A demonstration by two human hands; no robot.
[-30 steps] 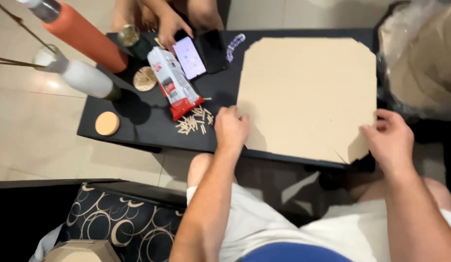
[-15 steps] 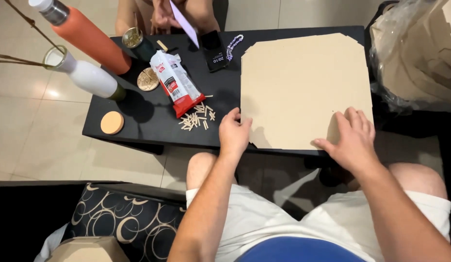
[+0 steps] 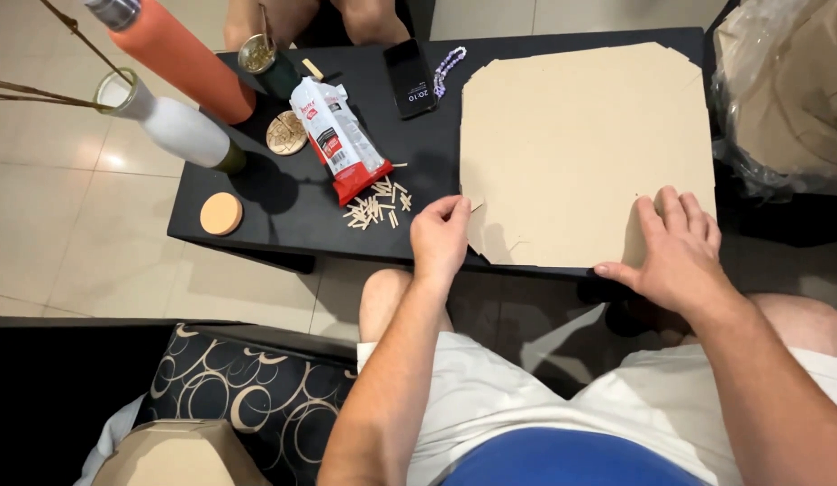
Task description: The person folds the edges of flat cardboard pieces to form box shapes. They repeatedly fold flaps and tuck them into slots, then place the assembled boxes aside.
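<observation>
A large tan cardboard sheet (image 3: 576, 148) lies flat on the right half of a low black table (image 3: 283, 225). My left hand (image 3: 441, 238) pinches the sheet's left edge near the front, thumb and fingers closed on it. My right hand (image 3: 675, 247) rests flat on the sheet's front right part, fingers spread. A small pile of short wooden sticks (image 3: 378, 205) lies just left of my left hand. Behind the sticks lies a red and white glue tube (image 3: 339, 139).
An orange bottle (image 3: 180, 58) and a white bottle (image 3: 171, 126) stand at the table's left. A round orange coaster (image 3: 221, 214), a wooden disc (image 3: 286, 133), a black phone (image 3: 410, 76) and a bead string (image 3: 448, 67) lie on it. Another person's knees (image 3: 319, 18) are across. A plastic bag (image 3: 783, 99) is right.
The view moved closer. My right hand slid from the sheet's right corner onto its front part. My left hand closed on the sheet's left edge. The other person's hands withdrew.
</observation>
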